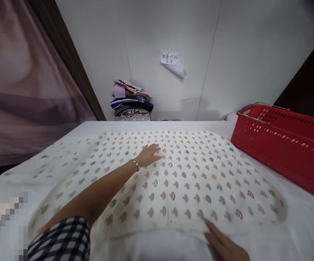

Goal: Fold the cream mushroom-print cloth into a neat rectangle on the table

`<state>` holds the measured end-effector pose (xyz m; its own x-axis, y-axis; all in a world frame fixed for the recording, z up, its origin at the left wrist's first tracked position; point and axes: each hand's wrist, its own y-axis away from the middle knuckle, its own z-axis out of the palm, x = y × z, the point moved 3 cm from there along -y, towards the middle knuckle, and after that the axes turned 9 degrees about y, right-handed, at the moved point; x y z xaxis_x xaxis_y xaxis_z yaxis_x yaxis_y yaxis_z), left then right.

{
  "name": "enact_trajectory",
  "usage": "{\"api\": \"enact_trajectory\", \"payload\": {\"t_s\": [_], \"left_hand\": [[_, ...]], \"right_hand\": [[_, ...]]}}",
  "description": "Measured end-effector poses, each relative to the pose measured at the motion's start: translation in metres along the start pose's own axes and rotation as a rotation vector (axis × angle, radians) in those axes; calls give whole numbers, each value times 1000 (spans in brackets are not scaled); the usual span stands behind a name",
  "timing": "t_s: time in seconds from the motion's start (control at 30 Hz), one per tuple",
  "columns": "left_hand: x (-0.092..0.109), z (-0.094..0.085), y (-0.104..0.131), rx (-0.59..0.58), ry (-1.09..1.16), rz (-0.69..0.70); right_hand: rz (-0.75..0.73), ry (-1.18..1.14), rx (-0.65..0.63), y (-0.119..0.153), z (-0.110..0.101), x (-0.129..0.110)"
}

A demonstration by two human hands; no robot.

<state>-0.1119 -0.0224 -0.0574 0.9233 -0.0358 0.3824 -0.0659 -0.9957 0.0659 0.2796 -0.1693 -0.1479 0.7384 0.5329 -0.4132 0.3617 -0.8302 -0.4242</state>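
A white cloth (192, 188) printed with rows of grey mushrooms and a few coloured ones lies spread over the white table. My left hand (148, 155) rests flat on its middle, fingers spread, a bracelet at the wrist. Along the cloth's near edge, my right hand (226, 244) has its fingers at the hem, one finger above and the others lower, seemingly pinching it. Part of this hand is cut off by the frame's bottom. To the left, a paler part of the cloth with faint dark marks reaches the table's side.
A red plastic basket (279, 145) with metal handles stands on the right. Folded fabrics are stacked (132, 101) by the wall behind the table (157, 125). A paper label (169, 58) hangs on the wall. A pinkish curtain (10, 90) hangs at the left.
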Motion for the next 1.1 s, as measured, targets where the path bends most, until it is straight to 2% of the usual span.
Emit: {"api": "enact_trajectory", "payload": {"t_s": [0.1, 0.27, 0.37, 0.47, 0.6, 0.77, 0.93, 1.1], "left_hand": [[21, 7, 63, -32, 27, 70], [59, 37, 157, -6, 119, 189], [81, 61, 201, 18, 164, 235], [96, 81, 229, 62, 168, 256], [100, 93, 239, 166, 95, 212], [93, 92, 229, 242, 6, 123], [93, 85, 220, 245, -33, 99], [92, 82, 217, 299, 43, 113]], "right_hand": [[-165, -10, -41, 9, -12, -2], [-291, 234, -133, -5, -17, -1], [-311, 271, -152, -10, -19, -4], [-305, 284, -169, -12, -19, -5], [-308, 294, -167, -13, -19, -5], [-340, 374, -216, -16, -21, -13], [-315, 565, -371, -25, -21, -34], [-329, 679, -484, -35, -20, -67]]}}
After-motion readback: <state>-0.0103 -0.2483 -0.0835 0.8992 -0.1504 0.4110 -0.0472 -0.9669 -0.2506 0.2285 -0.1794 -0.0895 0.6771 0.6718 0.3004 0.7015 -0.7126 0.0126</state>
